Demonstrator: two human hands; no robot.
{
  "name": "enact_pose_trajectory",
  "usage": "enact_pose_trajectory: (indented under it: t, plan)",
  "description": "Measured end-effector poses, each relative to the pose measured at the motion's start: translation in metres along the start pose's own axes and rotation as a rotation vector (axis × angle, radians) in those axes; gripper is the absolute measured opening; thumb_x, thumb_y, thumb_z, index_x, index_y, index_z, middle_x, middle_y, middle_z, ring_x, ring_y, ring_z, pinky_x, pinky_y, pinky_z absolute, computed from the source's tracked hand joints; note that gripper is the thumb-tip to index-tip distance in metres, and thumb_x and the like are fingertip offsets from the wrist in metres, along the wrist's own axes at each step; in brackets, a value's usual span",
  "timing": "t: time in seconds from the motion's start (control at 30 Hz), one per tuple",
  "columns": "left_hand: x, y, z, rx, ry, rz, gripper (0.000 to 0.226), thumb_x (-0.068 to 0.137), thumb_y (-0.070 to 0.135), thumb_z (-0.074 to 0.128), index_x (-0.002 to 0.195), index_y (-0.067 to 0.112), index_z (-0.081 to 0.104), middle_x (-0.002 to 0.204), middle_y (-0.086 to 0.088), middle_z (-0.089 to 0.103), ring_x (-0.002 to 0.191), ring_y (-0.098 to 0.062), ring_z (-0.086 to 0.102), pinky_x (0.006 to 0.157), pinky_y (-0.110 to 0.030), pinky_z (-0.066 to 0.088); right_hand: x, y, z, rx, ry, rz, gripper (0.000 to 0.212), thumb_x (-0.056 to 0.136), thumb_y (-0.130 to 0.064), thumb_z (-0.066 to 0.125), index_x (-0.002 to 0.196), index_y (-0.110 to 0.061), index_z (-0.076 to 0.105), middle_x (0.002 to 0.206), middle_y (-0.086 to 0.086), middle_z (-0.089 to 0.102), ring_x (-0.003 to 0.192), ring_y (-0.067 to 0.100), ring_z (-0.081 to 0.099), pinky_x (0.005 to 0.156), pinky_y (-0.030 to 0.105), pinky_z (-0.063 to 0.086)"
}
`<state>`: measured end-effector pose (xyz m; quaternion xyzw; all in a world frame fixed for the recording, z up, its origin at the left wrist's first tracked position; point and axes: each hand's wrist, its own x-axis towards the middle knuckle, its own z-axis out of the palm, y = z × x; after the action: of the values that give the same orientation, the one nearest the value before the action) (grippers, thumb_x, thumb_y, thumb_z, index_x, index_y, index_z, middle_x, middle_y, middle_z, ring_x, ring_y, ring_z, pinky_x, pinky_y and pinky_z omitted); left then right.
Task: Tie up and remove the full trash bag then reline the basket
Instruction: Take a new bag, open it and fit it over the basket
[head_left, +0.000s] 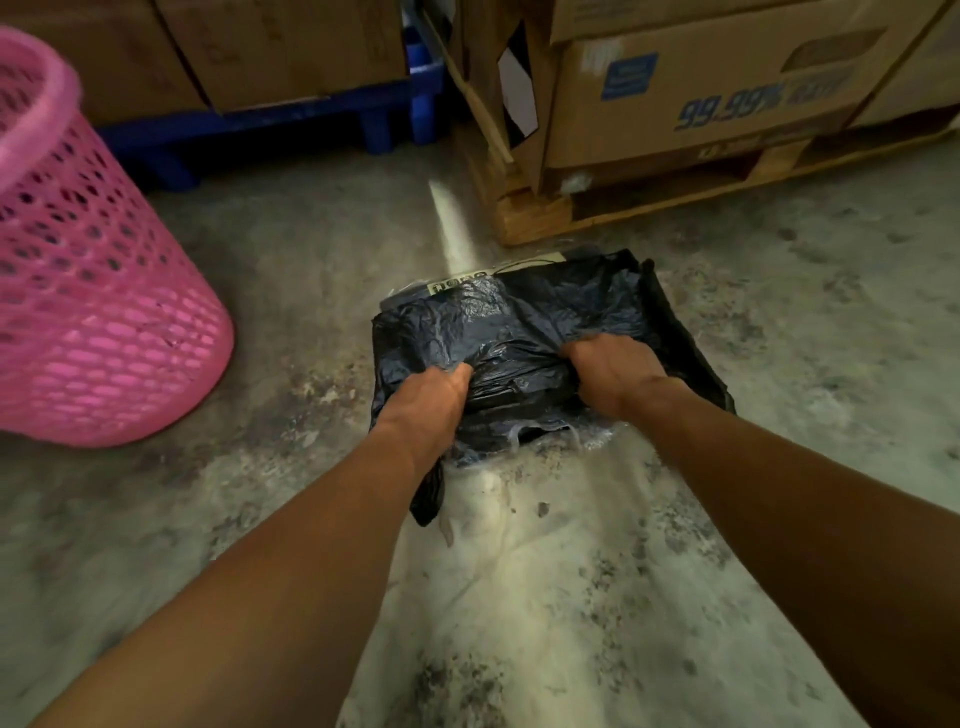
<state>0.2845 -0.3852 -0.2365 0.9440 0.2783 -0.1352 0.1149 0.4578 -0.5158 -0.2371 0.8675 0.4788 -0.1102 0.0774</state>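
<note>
hands on the floor: left hand and right hand both have fingers curled into the black trash bag, pink basket well off to the left.

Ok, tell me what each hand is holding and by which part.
Both grip the black trash bag lying on the floor: the left hand bunches its near-left portion, the right hand its near-right portion.

Dim warehouse light, bright patch on the concrete floor at centre, dark vignette toward the corners, wide-angle bowing at the edges, motion blur on the pink basket, cardboard box print smeared, soft sheen on the black bag
</note>
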Motion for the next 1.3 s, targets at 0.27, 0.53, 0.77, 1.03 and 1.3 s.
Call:
enact_pose_trajectory:
  t: [0.27,0.53,0.77,1.03,1.3]
  plan:
    - [-0.001,-0.011,-0.057,0.245,0.202,-0.049,0.029,0.09,0.005,0.051,0.117,0.006,0.06,0.113,-0.019,0.054,0.105,-0.036,0.055,0.086,-0.044,0.048,-0.001,-0.007,-0.047,0.161,0.156,-0.002,0.038,0.088,-0.015,0.052,0.125,-0.013,0.055,0.119,0.015,0.06,0.107,0.039,0.059,0.084,0.043,0.048]
    - [-0.013,-0.046,-0.149,0.227,0.364,-0.059,0.026,0.092,0.01,0.048,0.116,0.012,0.058,0.107,-0.014,0.055,0.099,-0.034,0.057,0.079,-0.042,0.047,0.008,-0.034,-0.137,0.199,0.307,-0.013,0.022,0.087,-0.019,0.05,0.108,-0.012,0.053,0.112,0.017,0.061,0.098,0.04,0.06,0.074,0.039,0.044]
    - [-0.043,-0.126,-0.261,0.282,0.571,0.026,0.028,0.085,0.012,0.059,0.113,0.011,0.061,0.102,-0.015,0.053,0.093,-0.038,0.058,0.071,-0.044,0.049,0.016,-0.104,-0.248,0.168,0.511,-0.057,0.019,0.088,-0.023,0.054,0.105,-0.013,0.056,0.102,0.011,0.04,0.089,0.038,0.058,0.069,0.039,0.045]
    - [-0.073,-0.25,-0.369,0.274,0.814,0.099,0.024,0.084,0.008,0.053,0.107,0.01,0.059,0.104,-0.016,0.054,0.1,-0.039,0.055,0.078,-0.047,0.049,0.032,-0.215,-0.376,0.045,0.718,-0.093,0.025,0.087,-0.024,0.065,0.111,-0.017,0.066,0.102,0.009,0.036,0.09,0.035,0.055,0.076,0.036,0.043]
    - [-0.117,-0.402,-0.423,0.168,0.688,0.03,0.031,0.085,0.016,0.062,0.115,0.019,0.055,0.112,-0.015,0.066,0.101,-0.037,0.062,0.08,-0.038,0.051,0.057,-0.342,-0.426,-0.015,0.726,-0.162,0.023,0.085,-0.02,0.065,0.109,-0.021,0.064,0.104,0.007,0.052,0.095,0.029,0.056,0.077,0.039,0.05]
